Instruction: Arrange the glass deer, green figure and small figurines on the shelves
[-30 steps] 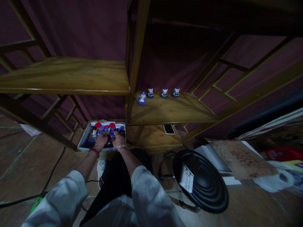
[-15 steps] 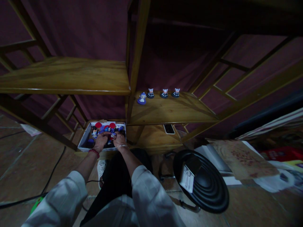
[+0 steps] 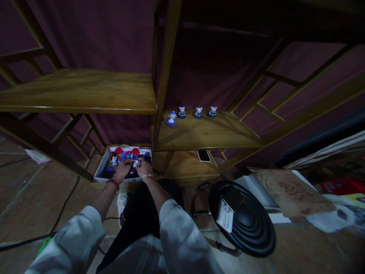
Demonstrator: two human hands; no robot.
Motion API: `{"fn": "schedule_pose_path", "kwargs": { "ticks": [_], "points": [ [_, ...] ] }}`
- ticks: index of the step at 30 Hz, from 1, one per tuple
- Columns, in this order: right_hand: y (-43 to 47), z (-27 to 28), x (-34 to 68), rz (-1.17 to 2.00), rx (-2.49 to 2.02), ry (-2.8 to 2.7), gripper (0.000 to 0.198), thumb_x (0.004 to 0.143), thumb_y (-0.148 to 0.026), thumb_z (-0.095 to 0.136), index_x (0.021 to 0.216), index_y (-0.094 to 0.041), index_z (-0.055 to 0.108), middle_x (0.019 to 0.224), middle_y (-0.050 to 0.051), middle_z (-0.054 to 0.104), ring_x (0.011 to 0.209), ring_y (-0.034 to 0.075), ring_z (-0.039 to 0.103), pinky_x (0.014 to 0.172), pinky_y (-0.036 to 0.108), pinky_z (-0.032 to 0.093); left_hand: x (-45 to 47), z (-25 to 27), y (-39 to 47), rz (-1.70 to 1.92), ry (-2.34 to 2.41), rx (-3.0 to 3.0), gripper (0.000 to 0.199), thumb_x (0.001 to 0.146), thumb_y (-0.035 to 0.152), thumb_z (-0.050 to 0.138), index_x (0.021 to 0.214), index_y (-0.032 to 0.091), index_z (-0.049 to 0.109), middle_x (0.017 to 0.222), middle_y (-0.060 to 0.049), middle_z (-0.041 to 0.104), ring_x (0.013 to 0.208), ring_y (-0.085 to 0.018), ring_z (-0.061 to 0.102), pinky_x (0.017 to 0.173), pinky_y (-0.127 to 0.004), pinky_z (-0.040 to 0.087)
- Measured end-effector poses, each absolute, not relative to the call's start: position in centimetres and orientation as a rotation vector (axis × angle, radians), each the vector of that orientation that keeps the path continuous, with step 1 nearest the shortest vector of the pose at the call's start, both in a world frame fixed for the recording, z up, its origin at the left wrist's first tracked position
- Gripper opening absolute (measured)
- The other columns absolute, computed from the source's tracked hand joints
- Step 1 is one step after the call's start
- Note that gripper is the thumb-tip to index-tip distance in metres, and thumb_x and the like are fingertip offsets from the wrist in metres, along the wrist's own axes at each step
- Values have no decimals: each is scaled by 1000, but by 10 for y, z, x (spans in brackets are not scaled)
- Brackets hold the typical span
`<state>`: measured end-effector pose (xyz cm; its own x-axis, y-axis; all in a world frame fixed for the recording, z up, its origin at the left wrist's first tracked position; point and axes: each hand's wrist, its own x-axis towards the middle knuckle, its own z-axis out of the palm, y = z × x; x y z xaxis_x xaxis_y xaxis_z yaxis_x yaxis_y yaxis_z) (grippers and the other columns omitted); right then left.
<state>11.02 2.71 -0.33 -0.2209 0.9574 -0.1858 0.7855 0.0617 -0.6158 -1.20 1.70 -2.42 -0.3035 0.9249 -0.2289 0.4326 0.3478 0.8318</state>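
Over a white box point(image 3: 99, 168) full of small figurines and round bases, my left hand point(image 3: 123, 169) and my right hand point(image 3: 144, 167) come together. Between their fingertips is a small purple-and-white figurine point(image 3: 136, 163), gripped from both sides. Its lower part is hidden by my fingers. Red discs point(image 3: 118, 150) and other figurines point(image 3: 114, 159) lie in the box around my hands. Up on the shelf to the right stands a purple figurine point(image 3: 171, 118) on a purple base, beside three dark-based figurines point(image 3: 198, 112) in a row.
The wooden shelf unit point(image 3: 119, 110) has an upright post point(image 3: 165, 72) right of the box. A phone point(image 3: 203, 155) lies on the lower shelf. A black round stool point(image 3: 248, 217) holding a small box stands at my right. Cables point(image 3: 65, 205) cross the floor at left.
The figurine between my fingers has turned or shifted slightly. Both hands stay over the box, and the shelf figurines have not moved.
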Motion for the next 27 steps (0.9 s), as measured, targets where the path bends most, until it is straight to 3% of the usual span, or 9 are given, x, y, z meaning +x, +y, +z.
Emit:
{"fn": "schedule_pose_path", "kwargs": {
  "ticks": [9,16,27],
  "points": [
    [22,-2,111,854,-1726,-2130,39,82,-21,45,121,-18,46,108,7,62,100,16,57,85,23,40,-12,-23,17,796,1934,1142,28,73,13,45,94,14,63,82,-3,67,72,-12,59,68,-22,45],
    [18,2,111,816,-1748,-2195,31,81,-20,46,111,-18,55,103,8,64,96,17,59,80,24,42,-13,-23,16,694,2028,1187,30,74,15,42,95,15,65,73,-4,67,63,-14,58,59,-23,43],
    [17,2,107,748,-1819,-2196,25,83,-25,45,101,-18,61,104,11,62,93,19,60,79,26,44,-17,-26,23,562,2056,1308,28,73,15,46,92,18,66,90,-6,68,81,-18,61,70,-25,43]
  ]
}}
